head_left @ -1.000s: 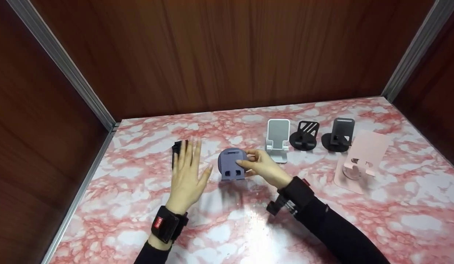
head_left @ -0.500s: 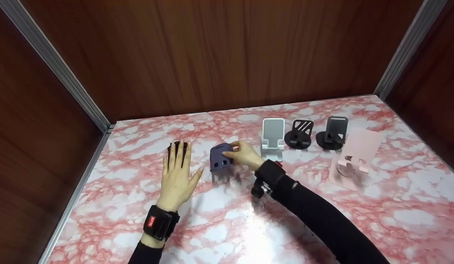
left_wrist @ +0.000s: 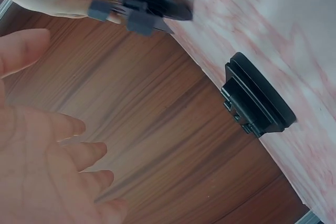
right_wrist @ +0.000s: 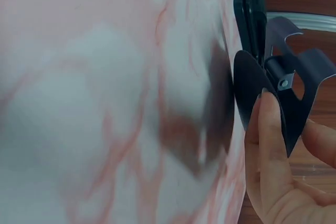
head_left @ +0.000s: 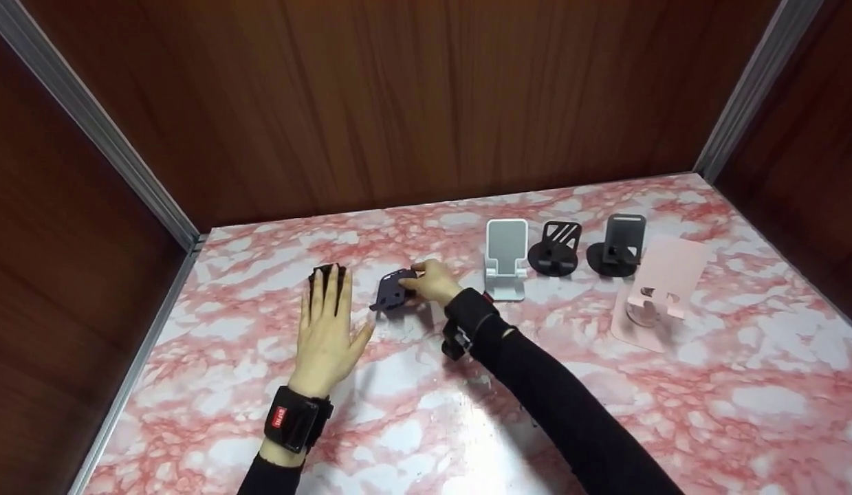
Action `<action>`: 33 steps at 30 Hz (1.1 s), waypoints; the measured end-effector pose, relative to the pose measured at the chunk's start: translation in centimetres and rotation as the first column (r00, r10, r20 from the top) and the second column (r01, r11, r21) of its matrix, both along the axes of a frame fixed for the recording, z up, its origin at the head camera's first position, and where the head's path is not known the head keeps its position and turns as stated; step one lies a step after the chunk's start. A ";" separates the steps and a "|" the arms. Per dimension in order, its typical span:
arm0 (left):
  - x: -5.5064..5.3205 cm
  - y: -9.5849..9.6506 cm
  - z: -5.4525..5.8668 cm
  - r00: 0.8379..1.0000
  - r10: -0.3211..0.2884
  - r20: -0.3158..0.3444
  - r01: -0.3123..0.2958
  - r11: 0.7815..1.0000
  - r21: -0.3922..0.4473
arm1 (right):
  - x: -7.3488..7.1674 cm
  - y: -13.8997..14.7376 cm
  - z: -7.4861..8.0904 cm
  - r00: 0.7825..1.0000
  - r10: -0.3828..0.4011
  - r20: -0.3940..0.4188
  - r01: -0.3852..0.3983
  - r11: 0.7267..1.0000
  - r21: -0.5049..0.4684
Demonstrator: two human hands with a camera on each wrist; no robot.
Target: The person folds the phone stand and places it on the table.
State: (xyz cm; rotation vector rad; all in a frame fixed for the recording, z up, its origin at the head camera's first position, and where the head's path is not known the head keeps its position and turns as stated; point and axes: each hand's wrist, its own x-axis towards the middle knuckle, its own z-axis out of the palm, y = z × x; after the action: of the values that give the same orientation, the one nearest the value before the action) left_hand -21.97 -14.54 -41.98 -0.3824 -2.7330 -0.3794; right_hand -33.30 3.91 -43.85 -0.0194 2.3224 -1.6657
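My right hand pinches a dark purple phone stand at its side, thumb on the front plate. In the right wrist view, fingers press the stand's round base, which is tilted close over the table, its hinge screw showing. My left hand is held flat with straight fingers and holds nothing. In the head view its fingers overlap a black folded stand, partly hidden behind them. The left wrist view has that black folded stand resting on the table, apart from the left palm.
To the right stand a white-and-grey phone stand, a black slotted one, a dark grey one and a larger pink one. Brown wood-grain panels wall in the marbled table.
My right hand has carried the purple stand left and away from me, turning and tilting it. My left hand stays flat over the black folded stand. The view has shifted slightly.
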 end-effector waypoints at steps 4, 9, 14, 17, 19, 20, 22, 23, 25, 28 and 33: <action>0.1 -0.2 0.2 1.000 -0.006 -0.008 0.006 1.000 -0.011 | -0.4 -0.7 -0.1 0.997 -0.008 -0.076 0.017 0.992 0.125; 0.1 -0.1 0.1 1.000 -0.005 0.002 0.005 1.000 -0.013 | -0.7 -1.1 -0.1 0.993 -0.015 -0.115 0.037 0.981 0.192; 0.1 -0.1 0.2 1.000 0.000 0.016 0.001 1.000 -0.011 | -1.1 -1.5 -0.3 0.998 -0.051 -0.029 0.052 0.998 0.044; 0.1 -0.1 0.2 1.000 0.002 0.024 -0.002 1.000 -0.006 | -1.0 -1.8 -0.3 0.997 -0.063 0.044 0.066 0.996 -0.065; 0.1 -0.1 0.2 1.000 0.003 0.027 -0.003 1.000 -0.004 | -0.9 -2.0 -0.2 0.994 -0.061 0.090 0.072 0.989 -0.132; 0.1 -0.1 0.2 1.000 0.003 0.029 -0.003 1.000 -0.002 | -0.8 -2.1 -0.2 0.993 -0.059 0.101 0.073 0.986 -0.148; 0.0 -0.1 0.2 1.000 0.002 0.030 -0.002 1.000 -0.003 | -0.6 -2.2 -0.2 0.992 -0.056 0.114 0.075 0.982 -0.172; 0.0 -0.1 0.1 0.999 0.001 0.032 -0.001 1.000 -0.005 | -0.5 -2.2 -0.1 0.993 -0.055 0.104 0.071 0.985 -0.154; 0.0 -0.1 0.0 0.999 -0.001 0.032 0.001 1.000 -0.007 | -0.4 -2.2 0.0 0.996 -0.058 0.070 0.065 0.993 -0.100; 0.0 -0.1 -0.1 0.999 -0.003 0.031 0.003 1.000 -0.003 | -0.2 -2.2 0.1 0.999 -0.050 0.012 0.050 0.999 -0.001; 0.0 -0.1 -0.3 1.000 -0.011 0.026 0.011 1.000 0.023 | 0.0 -2.1 0.8 0.999 0.023 -0.029 -0.021 0.998 0.062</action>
State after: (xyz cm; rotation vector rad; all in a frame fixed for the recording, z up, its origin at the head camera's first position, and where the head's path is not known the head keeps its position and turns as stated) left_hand -21.97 -14.62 -42.26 -0.3893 -2.7501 -0.4207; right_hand -33.34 1.85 -43.02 -0.0574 2.3855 -1.5928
